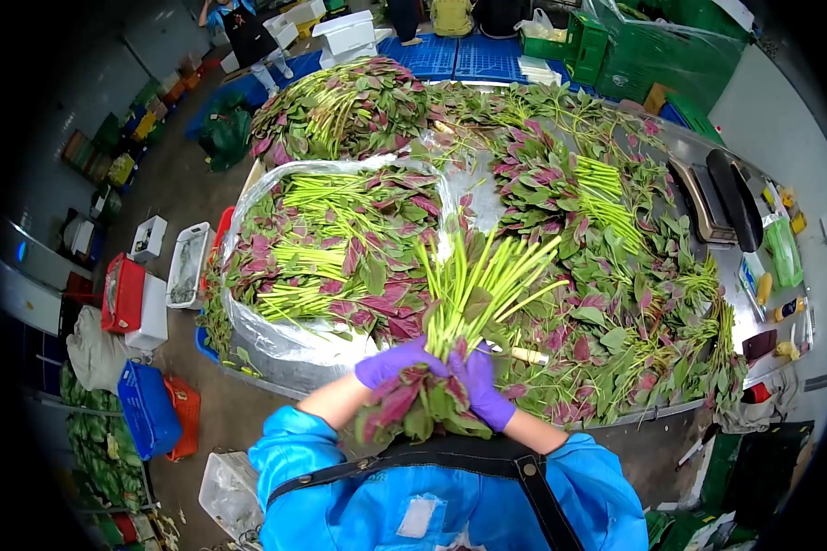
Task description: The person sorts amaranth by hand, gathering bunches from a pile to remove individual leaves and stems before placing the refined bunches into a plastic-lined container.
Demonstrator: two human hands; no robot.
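Observation:
Both hands wear purple gloves. My left hand (400, 363) and my right hand (481, 387) are closed around a bunch of leafy greens (473, 298) near the table's front edge. The light green stems point up and away, and the red-green leaves hang down toward my apron. To the left, a plastic-lined container (239, 275) holds bundles of the same greens. Just right of the bunch, a knife with a pale handle (529, 355) lies among loose leaves, its blade mostly hidden.
A large heap of greens (340, 106) stands at the back left. More greens (616, 275) spread over the metal table's right side. A scale (708, 197) sits at the right edge. Baskets, including a blue one (149, 409), stand on the left floor. A person (248, 39) stands far back left.

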